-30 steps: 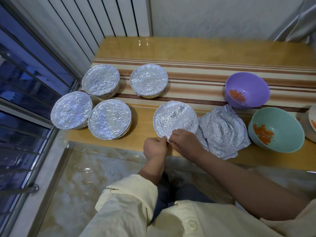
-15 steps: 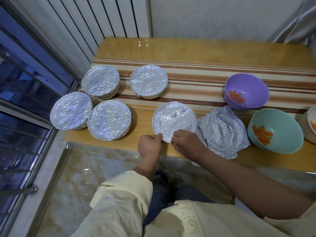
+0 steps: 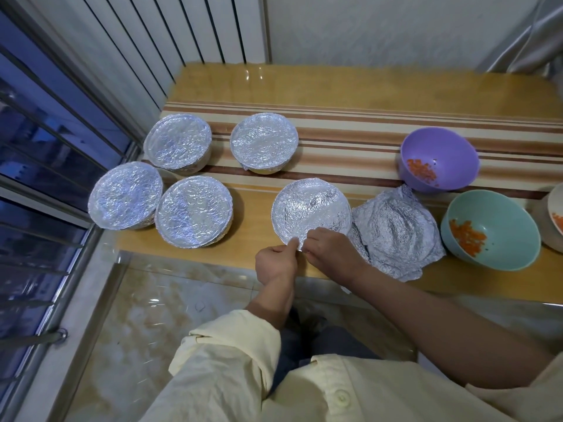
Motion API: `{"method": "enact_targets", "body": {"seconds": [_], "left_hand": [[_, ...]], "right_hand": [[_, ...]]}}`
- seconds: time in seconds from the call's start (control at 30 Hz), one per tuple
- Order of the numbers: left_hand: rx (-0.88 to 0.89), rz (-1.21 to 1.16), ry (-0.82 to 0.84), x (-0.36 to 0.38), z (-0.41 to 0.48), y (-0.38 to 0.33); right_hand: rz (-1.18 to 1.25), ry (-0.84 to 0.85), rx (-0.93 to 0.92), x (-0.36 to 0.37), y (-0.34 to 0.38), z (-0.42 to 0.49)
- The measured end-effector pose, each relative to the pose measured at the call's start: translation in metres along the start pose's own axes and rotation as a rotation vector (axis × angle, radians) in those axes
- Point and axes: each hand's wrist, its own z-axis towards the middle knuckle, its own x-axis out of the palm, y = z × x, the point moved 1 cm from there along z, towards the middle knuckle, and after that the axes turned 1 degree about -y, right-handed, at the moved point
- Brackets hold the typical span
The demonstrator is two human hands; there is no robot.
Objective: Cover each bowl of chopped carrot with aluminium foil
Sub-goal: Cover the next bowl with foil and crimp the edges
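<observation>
A foil-covered bowl [image 3: 310,210] stands near the table's front edge. My left hand [image 3: 275,263] and my right hand [image 3: 333,254] both pinch the foil at its near rim, fingers curled against the edge. Several more foil-covered bowls stand to the left, among them one at the front [image 3: 193,219], one by the window [image 3: 125,204] and one further back [image 3: 263,142]. A crumpled pile of foil sheets [image 3: 397,233] lies just right of my right hand. A purple bowl [image 3: 438,158] and a teal bowl [image 3: 490,229], both uncovered, hold chopped carrot.
A third uncovered bowl [image 3: 555,214] is cut off by the right edge. The wooden table [image 3: 335,86] has a striped band across its middle. A barred window runs along the left, and a white ribbed wall panel stands behind the table.
Both hands have shifted slightly along the near rim of the bowl, still working the foil edge. The bowls and the foil pile have not moved.
</observation>
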Motion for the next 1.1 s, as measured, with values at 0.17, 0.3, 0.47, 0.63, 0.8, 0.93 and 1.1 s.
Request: {"method": "enact_targets", "body": {"seconds": [0.17,0.3,0.47,0.63,0.8,0.93,1.1], "left_hand": [[0.001,0.062,-0.034,-0.001,0.001,-0.004],[0.010,0.084,-0.023,-0.001,-0.002,-0.006],[0.047,0.145,-0.057,-0.003,-0.004,-0.009],[0.056,0.201,-0.036,-0.012,0.006,-0.021],[0.065,0.194,0.001,-0.008,0.032,-0.007],[0.045,0.129,-0.021,-0.012,0.009,-0.015],[0.018,0.115,-0.001,-0.007,-0.012,-0.005]], "right_hand": [[0.020,0.023,0.006,0.003,0.003,-0.001],[0.022,-0.015,0.021,0.002,0.002,0.000],[0.052,-0.002,-0.010,0.002,0.002,0.002],[0.070,0.010,-0.053,-0.004,-0.005,-0.002],[0.015,0.005,-0.030,-0.003,-0.008,-0.006],[-0.012,0.016,-0.023,0.002,-0.006,-0.003],[0.004,0.019,-0.036,0.001,-0.004,-0.003]]}}
